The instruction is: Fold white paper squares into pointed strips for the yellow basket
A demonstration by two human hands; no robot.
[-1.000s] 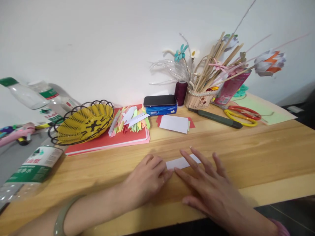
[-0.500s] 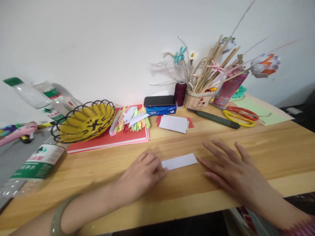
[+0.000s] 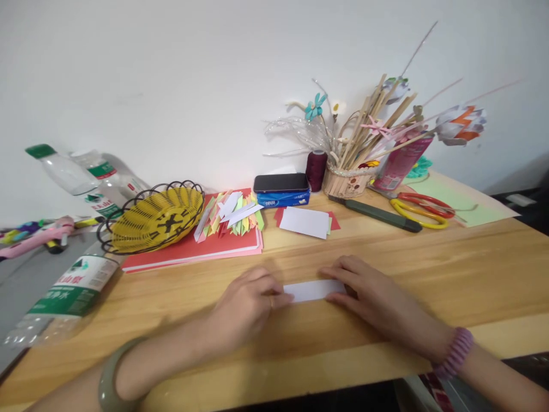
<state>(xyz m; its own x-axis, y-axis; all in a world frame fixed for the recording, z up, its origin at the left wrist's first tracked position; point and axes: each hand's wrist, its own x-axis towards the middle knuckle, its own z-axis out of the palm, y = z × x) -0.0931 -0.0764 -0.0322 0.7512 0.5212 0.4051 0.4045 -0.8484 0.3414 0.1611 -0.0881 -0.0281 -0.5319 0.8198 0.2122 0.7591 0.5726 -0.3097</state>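
A folded white paper strip (image 3: 309, 290) lies flat on the wooden table (image 3: 429, 269) in front of me. My left hand (image 3: 246, 303) rests on the strip's left end with curled fingers. My right hand (image 3: 373, 294) covers the strip's right end, its fingertips bent down onto the paper. Both hands pinch or press the strip between them against the tabletop.
Behind the strip lie white and red cards (image 3: 305, 221), a red paper stack with folded coloured strips (image 3: 229, 213), a yellow wire basket (image 3: 154, 217), a phone on a blue box (image 3: 281, 187), a stick-filled holder (image 3: 345, 180), a utility knife (image 3: 377, 214), scissors (image 3: 422, 205). Plastic bottles (image 3: 64, 292) lie at left.
My right hand slid off the strip to the right, then came back and curled onto its right end. My left hand stayed on the left end.
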